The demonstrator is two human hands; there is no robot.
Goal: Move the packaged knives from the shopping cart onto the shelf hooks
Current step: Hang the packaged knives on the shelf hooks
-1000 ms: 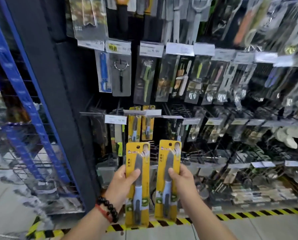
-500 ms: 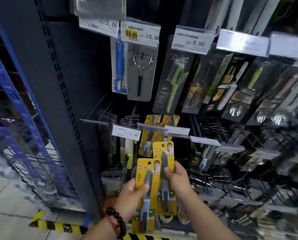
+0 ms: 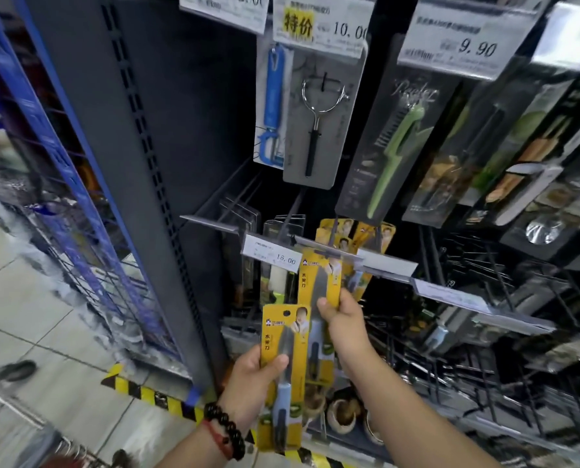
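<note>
You are holding two packaged knives, each on a yellow card. The upper knife pack (image 3: 320, 285) is gripped in your right hand (image 3: 344, 320), with the thumb on the front of the card, and its top edge is reaching the clear label strip (image 3: 356, 260) at the end of a shelf hook. The lower knife pack (image 3: 283, 376) is grasped in your left hand (image 3: 253, 383); it is standing almost upright in front of the lowest part of the shelf, and its top corner is overlapping the other pack. Behind the label strip, more yellow knife packs (image 3: 356, 233) are hanging on the hooks. Just to the left, a price tag (image 3: 271, 253) is showing 15.00. On the row above, a blue peeler (image 3: 272, 106), a steel peeler on a grey card (image 3: 319, 119) and a green peeler (image 3: 398, 153) are hanging. Your left wrist is wearing a dark bead bracelet (image 3: 226, 430). Yellow and black tape (image 3: 146, 395) is running along the floor under the shelf.
</note>
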